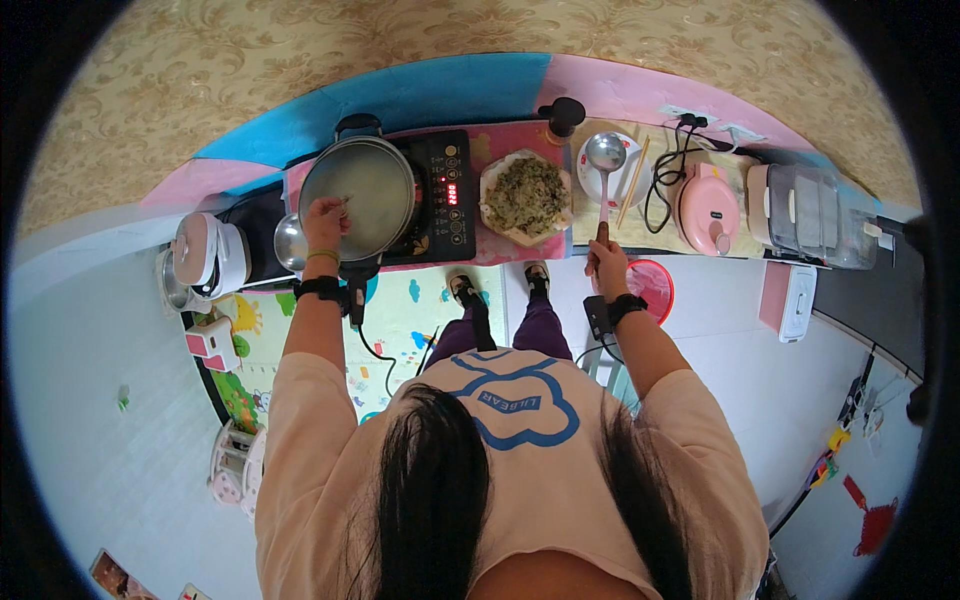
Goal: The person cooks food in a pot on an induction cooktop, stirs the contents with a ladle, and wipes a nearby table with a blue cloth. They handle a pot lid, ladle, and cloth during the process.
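Note:
My left hand (328, 225) is over the near left part of a pot (375, 191) with cloudy, pale contents or a fogged cover. Its fingers are bent together at a small dark piece; whether that is a lid's knob is unclear. My right hand (606, 266) grips the wooden-ended handle of a metal ladle (606, 154), whose bowl is above a white plate (626, 176). Between my hands, a pale, many-sided plate (491, 214) bears a heap of chopped, greenish filling (525, 191). An induction cooker (442, 247) with a lit red display carries the pot.
Chopsticks (634, 184) lie beside the ladle, near a black cord (660, 184) and a pink round appliance (709, 210). Clear storage boxes (817, 214) stand at the right end. A metal bowl (290, 241) touches the pot's left side; a rice cooker (210, 251) is farther left.

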Demonstrator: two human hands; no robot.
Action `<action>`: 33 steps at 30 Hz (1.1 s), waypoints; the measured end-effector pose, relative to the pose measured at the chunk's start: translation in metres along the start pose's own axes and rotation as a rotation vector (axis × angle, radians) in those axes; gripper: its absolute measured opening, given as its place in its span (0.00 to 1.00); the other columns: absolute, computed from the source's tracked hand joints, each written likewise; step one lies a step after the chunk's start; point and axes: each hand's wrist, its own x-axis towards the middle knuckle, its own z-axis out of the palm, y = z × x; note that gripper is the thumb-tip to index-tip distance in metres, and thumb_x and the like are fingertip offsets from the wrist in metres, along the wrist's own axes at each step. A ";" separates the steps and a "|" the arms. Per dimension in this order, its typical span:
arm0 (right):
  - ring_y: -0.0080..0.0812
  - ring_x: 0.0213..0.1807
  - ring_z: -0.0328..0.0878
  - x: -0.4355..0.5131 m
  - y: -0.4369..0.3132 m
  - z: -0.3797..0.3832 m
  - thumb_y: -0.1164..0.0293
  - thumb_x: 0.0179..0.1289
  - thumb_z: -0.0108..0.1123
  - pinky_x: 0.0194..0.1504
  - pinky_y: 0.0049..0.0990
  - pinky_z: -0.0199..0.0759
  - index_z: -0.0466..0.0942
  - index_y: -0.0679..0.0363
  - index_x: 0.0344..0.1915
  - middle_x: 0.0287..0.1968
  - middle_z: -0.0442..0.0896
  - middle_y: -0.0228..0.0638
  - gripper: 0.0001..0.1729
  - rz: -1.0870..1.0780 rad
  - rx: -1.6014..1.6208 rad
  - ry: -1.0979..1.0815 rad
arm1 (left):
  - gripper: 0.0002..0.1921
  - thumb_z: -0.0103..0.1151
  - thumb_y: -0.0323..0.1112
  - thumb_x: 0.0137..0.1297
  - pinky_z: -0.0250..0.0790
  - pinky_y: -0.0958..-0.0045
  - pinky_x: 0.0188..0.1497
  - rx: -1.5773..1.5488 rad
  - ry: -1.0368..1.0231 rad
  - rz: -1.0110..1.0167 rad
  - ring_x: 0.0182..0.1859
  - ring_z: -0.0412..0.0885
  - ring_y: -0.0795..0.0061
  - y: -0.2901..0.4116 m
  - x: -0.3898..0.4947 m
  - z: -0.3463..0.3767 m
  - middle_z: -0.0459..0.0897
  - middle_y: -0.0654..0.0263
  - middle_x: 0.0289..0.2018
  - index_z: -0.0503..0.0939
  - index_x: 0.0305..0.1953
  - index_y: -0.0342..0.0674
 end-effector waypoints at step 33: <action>0.29 0.37 0.73 0.051 0.037 -0.028 0.72 0.44 0.60 0.37 0.35 0.65 0.63 0.56 0.52 0.37 0.75 0.34 0.31 0.334 -0.413 -0.088 | 0.11 0.53 0.30 0.56 0.69 0.79 0.24 0.070 0.021 0.031 0.26 0.75 0.79 0.006 -0.035 0.009 0.77 0.67 0.29 0.74 0.41 0.36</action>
